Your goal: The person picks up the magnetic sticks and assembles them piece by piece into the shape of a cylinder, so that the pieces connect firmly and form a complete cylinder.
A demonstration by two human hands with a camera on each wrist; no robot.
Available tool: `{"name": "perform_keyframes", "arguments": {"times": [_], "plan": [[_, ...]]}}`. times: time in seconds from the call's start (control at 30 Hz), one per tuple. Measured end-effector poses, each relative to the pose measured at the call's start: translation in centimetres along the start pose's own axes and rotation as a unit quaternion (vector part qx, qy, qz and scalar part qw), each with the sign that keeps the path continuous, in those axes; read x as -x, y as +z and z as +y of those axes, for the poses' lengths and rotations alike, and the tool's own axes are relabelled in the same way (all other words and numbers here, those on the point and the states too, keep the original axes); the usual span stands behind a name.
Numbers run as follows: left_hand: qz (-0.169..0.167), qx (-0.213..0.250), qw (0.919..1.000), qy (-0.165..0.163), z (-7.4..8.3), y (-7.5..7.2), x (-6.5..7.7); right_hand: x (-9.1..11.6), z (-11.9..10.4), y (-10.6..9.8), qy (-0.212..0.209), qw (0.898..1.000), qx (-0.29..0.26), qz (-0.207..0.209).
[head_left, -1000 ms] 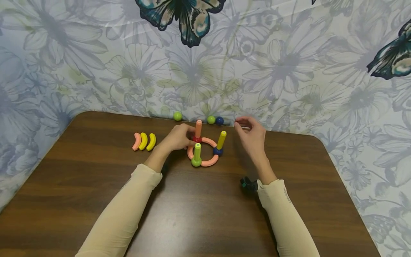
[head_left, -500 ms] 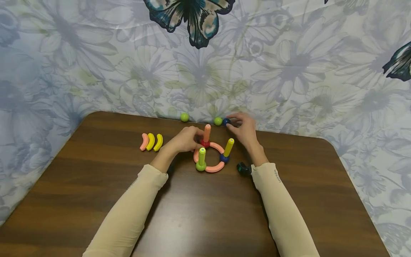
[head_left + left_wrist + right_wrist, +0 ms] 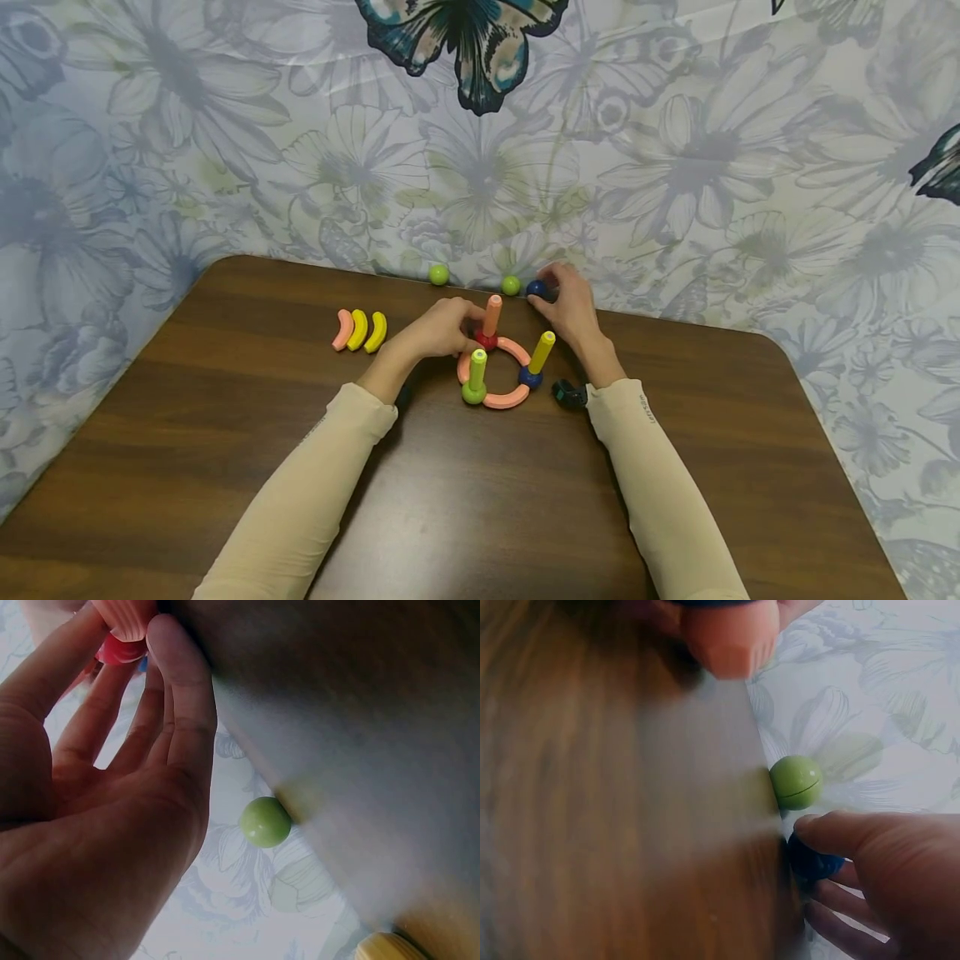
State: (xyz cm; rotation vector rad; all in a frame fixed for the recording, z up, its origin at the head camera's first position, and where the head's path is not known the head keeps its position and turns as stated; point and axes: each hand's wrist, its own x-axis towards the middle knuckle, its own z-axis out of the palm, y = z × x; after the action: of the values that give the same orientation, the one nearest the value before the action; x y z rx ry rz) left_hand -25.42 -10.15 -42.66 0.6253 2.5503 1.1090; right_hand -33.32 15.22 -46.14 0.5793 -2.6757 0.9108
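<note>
A ring of curved salmon rods (image 3: pixel 507 398) lies on the table, joined by red, blue and green balls. An upright stick rises from each ball: salmon on the red ball (image 3: pixel 487 340), yellow (image 3: pixel 542 352) on the blue, light green (image 3: pixel 477 371) on the green. My left hand (image 3: pixel 441 328) grips the ring at the red ball, and its fingertips also show there in the left wrist view. At the table's back edge my right hand (image 3: pixel 573 310) pinches a loose blue ball (image 3: pixel 814 859) between thumb and fingers. A green ball (image 3: pixel 796 782) sits just beside it.
A second loose green ball (image 3: pixel 438 274) lies farther left along the back edge, against the patterned wall cloth (image 3: pixel 675 167). One curved salmon rod (image 3: pixel 342 329) and two yellow curved rods (image 3: pixel 376 332) lie side by side left of my left hand.
My right hand has moved left to the loose blue ball, taken hold of it and drawn it slightly away from the green ball. The left hand keeps its hold at the red ball.
</note>
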Motion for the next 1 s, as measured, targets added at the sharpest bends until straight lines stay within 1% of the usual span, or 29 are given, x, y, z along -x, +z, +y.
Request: {"name": "perform_keyframes", "arguments": {"times": [0.17,0.27,0.33,0.43,0.53,0.6,0.67,0.77,0.83,0.9,1.0], "plan": [[-0.002,0.005,1.0,-0.003,0.1,0.0,0.0,0.2,0.0,-0.1,0.01,1.0,-0.023,0.008],[0.003,0.005,1.0,-0.007,0.2,0.0,0.1,0.5,-0.4,-0.5,0.01,0.998,-0.058,0.014],[0.01,0.005,0.9999,-0.01,0.1,0.1,0.1,0.6,-0.9,-1.1,0.006,0.995,-0.098,0.018],[0.023,0.0,0.9997,-0.011,0.0,0.1,0.0,0.8,-1.9,-2.4,0.001,0.984,-0.177,0.012],[0.032,-0.006,0.9994,-0.013,0.0,0.0,0.0,1.0,-3.3,-3.9,-0.004,0.967,-0.253,-0.011],[0.037,-0.015,0.9991,-0.013,0.0,-0.1,-0.1,1.2,-4.6,-4.9,-0.013,0.956,-0.293,-0.026],[0.04,-0.023,0.9989,-0.011,0.1,-0.1,-0.1,1.3,-5.6,-5.7,-0.028,0.946,-0.321,-0.038],[0.042,-0.028,0.9987,-0.007,0.1,-0.2,-0.1,1.6,-7.2,-6.5,-0.064,0.936,-0.343,-0.046],[0.041,-0.027,0.9988,-0.005,0.1,-0.1,-0.2,1.8,-7.7,-6.5,-0.091,0.932,-0.346,-0.052],[0.038,-0.025,0.9989,-0.006,0.1,0.0,-0.3,2.0,-8.4,-6.5,-0.112,0.93,-0.344,-0.062],[0.036,-0.03,0.9989,-0.006,0.2,0.0,-0.3,2.2,-8.8,-6.3,-0.115,0.931,-0.336,-0.086]]}}
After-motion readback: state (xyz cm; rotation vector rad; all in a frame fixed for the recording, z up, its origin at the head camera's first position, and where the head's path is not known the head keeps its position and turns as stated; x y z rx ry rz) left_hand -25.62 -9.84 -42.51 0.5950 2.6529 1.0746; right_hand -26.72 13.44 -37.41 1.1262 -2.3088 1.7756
